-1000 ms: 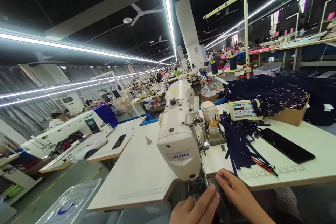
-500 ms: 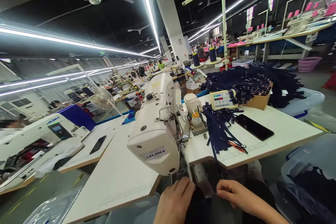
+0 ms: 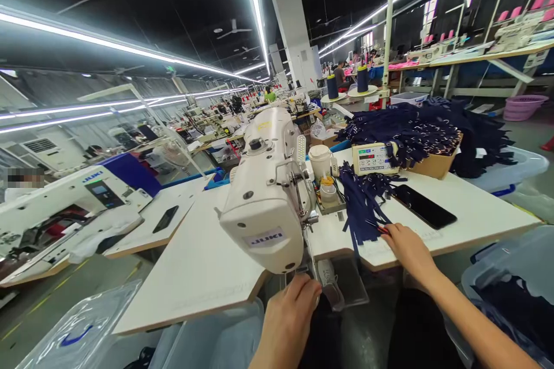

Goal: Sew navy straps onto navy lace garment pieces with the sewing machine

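My right hand (image 3: 404, 248) is at the table's front edge, its fingers closed on small thread snips (image 3: 383, 230) with an orange-red handle. Most of the snips are hidden under the fingers; the dark tips point left over navy straps (image 3: 363, 216). Below the head of a white JUKI sewing machine (image 3: 264, 202), my left hand (image 3: 296, 305) is closed, thumb and fingers pressed together. Whatever it may hold is hidden. Beside the straps lies a black phone (image 3: 424, 206), right of my right hand.
Behind the straps stand a control panel (image 3: 374, 159), a white lidded cup (image 3: 321, 162) and a small bottle (image 3: 328, 189). A carton (image 3: 439, 166) is piled with navy straps with metal rings. Clear plastic bins (image 3: 519, 259) flank the white table (image 3: 194, 265). Thread cones (image 3: 362, 79) stand behind.
My right hand has moved up and forward from over the lap to the snips on the table. My left hand stays below the machine head. The camera view has shifted slightly.
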Demonstrator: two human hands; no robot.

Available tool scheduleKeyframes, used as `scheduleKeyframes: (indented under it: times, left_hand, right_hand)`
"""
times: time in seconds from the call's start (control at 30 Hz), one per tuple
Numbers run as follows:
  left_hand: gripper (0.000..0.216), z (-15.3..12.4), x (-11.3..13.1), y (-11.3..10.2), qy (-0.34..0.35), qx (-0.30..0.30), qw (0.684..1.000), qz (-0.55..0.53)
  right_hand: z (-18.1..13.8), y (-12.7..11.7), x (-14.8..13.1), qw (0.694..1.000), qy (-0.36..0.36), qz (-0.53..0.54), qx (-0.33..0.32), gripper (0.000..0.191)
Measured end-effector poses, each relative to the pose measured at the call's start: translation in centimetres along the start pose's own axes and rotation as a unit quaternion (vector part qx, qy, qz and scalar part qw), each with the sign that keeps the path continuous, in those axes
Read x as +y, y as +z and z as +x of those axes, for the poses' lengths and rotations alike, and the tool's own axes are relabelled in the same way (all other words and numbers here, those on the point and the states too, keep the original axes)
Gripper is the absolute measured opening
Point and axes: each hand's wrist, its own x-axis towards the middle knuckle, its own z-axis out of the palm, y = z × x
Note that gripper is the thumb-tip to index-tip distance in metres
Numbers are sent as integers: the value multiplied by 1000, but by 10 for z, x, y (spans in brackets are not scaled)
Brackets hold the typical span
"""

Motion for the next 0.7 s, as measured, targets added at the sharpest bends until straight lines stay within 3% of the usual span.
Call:
scheduleKeyframes:
  times: [0.1,0.23,0.33,0.4,0.47,0.57,0.63,0.7]
  left_hand:
    - [27,-1,1,-2,-4,-10,1000,13]
    - [26,-1,3,-1,-18,3,1000,2]
    - [27,1,7,-1,-30,13,999,-8]
    - [27,2,10,-2,-38,13,999,-7]
    - [26,3,13,-1,-49,13,999,-3]
    - [23,1,14,0,-62,11,998,-2]
    - [20,-2,15,1,-61,4,998,-2]
    - [19,-4,15,1,-58,-4,998,-1]
  right_hand:
    - [-1,1,7,999,-10,-23,19,32]
    - [-14,-24,4,999,-2,-10,49,33]
    - [-29,-49,-20,995,21,49,80,30]
    - [-40,-60,-45,991,16,124,51,27]
    - [-49,-63,-72,987,-36,155,-20,29]
    - [-55,-53,-104,969,-177,92,-147,30]
    - [-55,-42,-118,959,-241,15,-151,33]
    - [-53,-31,-126,955,-271,-46,-109,41]
